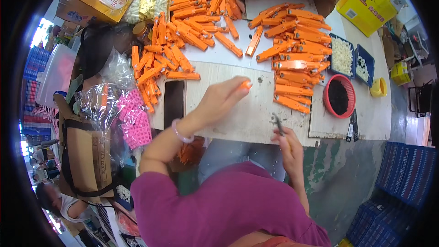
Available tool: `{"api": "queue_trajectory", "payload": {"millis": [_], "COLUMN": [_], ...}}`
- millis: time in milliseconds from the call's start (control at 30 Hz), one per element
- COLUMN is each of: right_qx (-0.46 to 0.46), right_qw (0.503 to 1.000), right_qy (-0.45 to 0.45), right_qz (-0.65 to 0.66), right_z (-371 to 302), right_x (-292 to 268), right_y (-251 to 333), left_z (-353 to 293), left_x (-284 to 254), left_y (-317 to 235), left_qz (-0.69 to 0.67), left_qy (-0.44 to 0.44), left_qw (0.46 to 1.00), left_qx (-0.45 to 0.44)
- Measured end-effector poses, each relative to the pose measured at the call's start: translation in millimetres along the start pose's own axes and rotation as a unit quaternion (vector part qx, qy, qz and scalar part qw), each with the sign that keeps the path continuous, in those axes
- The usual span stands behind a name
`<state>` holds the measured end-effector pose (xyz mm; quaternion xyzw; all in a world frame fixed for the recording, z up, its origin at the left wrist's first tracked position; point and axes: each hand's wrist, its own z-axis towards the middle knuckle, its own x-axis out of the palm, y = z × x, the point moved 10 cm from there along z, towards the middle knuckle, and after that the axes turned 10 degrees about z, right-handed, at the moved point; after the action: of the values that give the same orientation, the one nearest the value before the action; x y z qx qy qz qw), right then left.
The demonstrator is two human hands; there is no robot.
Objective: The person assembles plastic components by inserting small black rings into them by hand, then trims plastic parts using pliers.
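My left hand is closed over the middle of the pale work board, with the bright end of an orange plastic piece showing at its fingertips. The rest of that piece is hidden by the hand. At the board's front edge, my right hand grips slim dark pointed tweezers, angled up and left. Small black bits lie beside their tip. Long orange plastic pieces lie in a loose heap at the far left and in a stacked pile on the right.
Right of the pile stand a red basket of black bits, two blue trays of white parts, a yellow cup and a box cutter. A dark flat phone-like slab and pink netting lie left.
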<state>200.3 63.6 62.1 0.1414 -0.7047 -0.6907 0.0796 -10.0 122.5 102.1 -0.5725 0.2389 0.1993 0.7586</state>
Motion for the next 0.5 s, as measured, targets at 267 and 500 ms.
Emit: {"api": "queue_trajectory", "payload": {"millis": [267,500], "right_qx": [-0.078,-0.126], "right_qw": [0.987,0.973], "right_qy": [0.052,0.071], "right_qz": [-0.129,-0.18], "right_z": [17.1,4.9], "right_x": [62.8,81.4], "right_y": [15.2,17.6], "left_z": [-81.0,-105.0], "left_x": [-1.1,2.4], "left_y": [-19.3,-20.9], "left_qz": [0.224,0.262], "left_qy": [-0.129,-0.173], "left_qw": [0.966,0.949], "left_qx": [0.002,-0.015]}}
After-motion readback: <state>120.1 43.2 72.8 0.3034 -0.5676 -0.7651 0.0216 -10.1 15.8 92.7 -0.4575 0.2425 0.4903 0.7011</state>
